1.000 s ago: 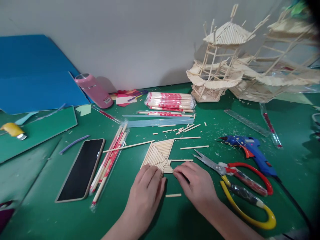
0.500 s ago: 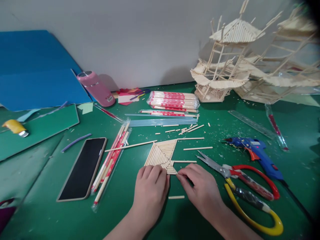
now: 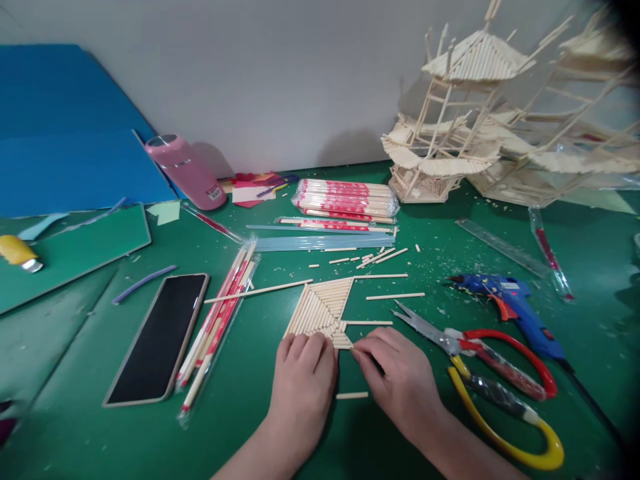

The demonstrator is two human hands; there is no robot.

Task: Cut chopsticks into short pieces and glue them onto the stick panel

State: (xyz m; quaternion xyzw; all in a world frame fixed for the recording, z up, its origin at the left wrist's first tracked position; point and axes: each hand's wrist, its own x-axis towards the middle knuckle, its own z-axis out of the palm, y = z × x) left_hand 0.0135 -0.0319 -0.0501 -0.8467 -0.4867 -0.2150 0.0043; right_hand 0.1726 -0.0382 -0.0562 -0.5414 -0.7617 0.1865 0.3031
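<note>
The left hand (image 3: 303, 377) lies palm down on the green surface (image 3: 90, 413), its fingers (image 3: 300, 347) loosely curled and pressing on the near edge of a flat panel of glued sticks (image 3: 323, 307); they grip nothing. The right hand (image 3: 395, 373) rests just beside it, thumb and forefinger pinched together at the panel's near right corner, on the ends of the short sticks there (whether one loose piece sits between them cannot be told). The panel spreads away from both sets of fingertips, fan-shaped, flat on the surface.

A short cut stick (image 3: 352, 395) lies between the two wrists, on the near side of the fingers. Just to the right of the right hand lie cutters with red and yellow handles (image 3: 480, 373), blades pointing toward the panel, and beyond them a blue glue gun (image 3: 510, 303). To the left of the left hand lie a sleeve of wrapped chopsticks (image 3: 220, 320) and a dark phone (image 3: 160, 337). Far beyond the fingers stand a packet of chopsticks (image 3: 345, 199), a pink bottle (image 3: 183, 170) and a stick-built pagoda model (image 3: 450, 120).
</note>
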